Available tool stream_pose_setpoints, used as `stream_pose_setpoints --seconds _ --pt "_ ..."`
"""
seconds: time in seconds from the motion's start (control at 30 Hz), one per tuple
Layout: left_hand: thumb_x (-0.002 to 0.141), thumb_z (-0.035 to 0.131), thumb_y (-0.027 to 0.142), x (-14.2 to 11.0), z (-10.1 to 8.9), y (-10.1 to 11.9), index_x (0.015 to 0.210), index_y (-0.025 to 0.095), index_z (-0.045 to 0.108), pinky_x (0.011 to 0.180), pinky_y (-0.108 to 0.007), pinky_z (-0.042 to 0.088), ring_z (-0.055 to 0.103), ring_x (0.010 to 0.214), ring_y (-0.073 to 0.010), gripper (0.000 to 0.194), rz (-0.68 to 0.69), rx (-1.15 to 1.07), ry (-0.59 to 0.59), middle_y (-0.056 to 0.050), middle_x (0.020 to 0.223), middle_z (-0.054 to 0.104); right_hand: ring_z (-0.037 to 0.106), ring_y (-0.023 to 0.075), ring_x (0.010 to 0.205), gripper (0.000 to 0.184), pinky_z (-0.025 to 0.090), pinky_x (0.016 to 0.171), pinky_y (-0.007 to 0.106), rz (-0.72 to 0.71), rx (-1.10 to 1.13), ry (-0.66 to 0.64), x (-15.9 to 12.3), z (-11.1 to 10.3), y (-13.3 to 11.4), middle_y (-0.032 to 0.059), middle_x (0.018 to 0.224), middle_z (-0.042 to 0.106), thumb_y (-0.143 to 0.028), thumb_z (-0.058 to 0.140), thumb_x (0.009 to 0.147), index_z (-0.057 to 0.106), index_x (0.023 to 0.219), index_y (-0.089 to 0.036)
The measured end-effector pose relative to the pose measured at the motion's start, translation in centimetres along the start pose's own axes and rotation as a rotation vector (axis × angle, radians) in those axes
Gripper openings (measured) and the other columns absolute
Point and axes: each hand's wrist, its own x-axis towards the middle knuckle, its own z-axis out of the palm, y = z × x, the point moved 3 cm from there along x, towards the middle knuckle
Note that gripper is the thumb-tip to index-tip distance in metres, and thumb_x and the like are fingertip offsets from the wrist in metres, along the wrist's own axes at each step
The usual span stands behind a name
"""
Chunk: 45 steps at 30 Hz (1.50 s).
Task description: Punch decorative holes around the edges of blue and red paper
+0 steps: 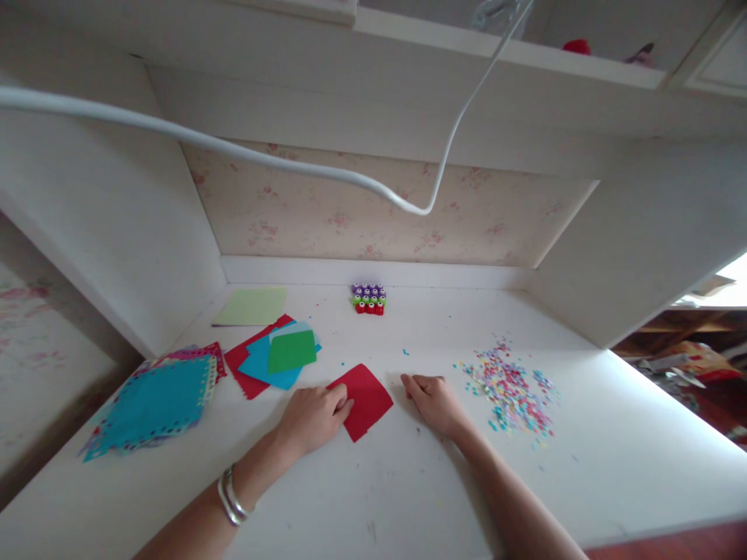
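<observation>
A red paper square (pixel 367 398) lies on the white desk (pixel 373 482) in front of me. My left hand (pixel 312 418) rests on its left edge, fingers curled and pinching the paper. My right hand (pixel 433 400) sits just right of the sheet, knuckles up, fingers bent down on the desk, holding nothing that I can see. A silver bangle is on my left wrist.
Left of the hands lie loose red, blue and green sheets (pixel 274 354), a pale green sheet (pixel 252 306) and a stack of punched papers (pixel 152 404). Small craft punches (pixel 369 298) stand at the back. Confetti (pixel 510 386) is scattered at right. A white cable (pixel 327 173) hangs overhead.
</observation>
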Motion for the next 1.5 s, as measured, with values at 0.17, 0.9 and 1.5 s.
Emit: stream_pose_setpoints --seconds 0.17,0.9,1.5 --pt "0.098 0.047 0.036 -0.1 0.0 0.0 0.081 0.024 0.059 0.059 -0.028 0.036 0.067 0.069 -0.0197 0.025 -0.010 0.008 -0.010 -0.001 0.072 0.070 0.052 0.0166 0.055 0.052 0.033 0.059 0.027 -0.012 -0.025 0.009 -0.1 0.1 0.0 0.0015 0.053 0.057 -0.048 0.040 0.096 0.059 0.055 -0.020" --pt "0.098 0.047 0.036 -0.1 -0.2 0.2 0.079 0.023 0.058 0.058 -0.029 0.032 0.068 0.069 -0.0204 0.025 -0.014 0.015 -0.015 -0.001 0.072 0.070 0.050 0.0161 0.054 0.051 0.032 0.058 0.027 -0.014 -0.005 0.015 -0.1 0.1 0.1 0.0008 0.052 0.056 -0.048 0.041 0.095 0.059 0.056 -0.020" --pt "0.101 0.041 0.045 0.0 -0.2 0.2 0.087 0.023 0.062 0.061 -0.029 0.038 0.070 0.073 -0.0225 0.033 -0.010 0.007 -0.043 -0.004 0.078 0.074 0.026 0.0118 0.049 0.050 0.020 0.047 0.027 0.143 0.320 0.108 0.6 0.5 2.0 -0.0044 0.051 0.030 -0.061 0.044 0.086 0.033 0.054 -0.024"
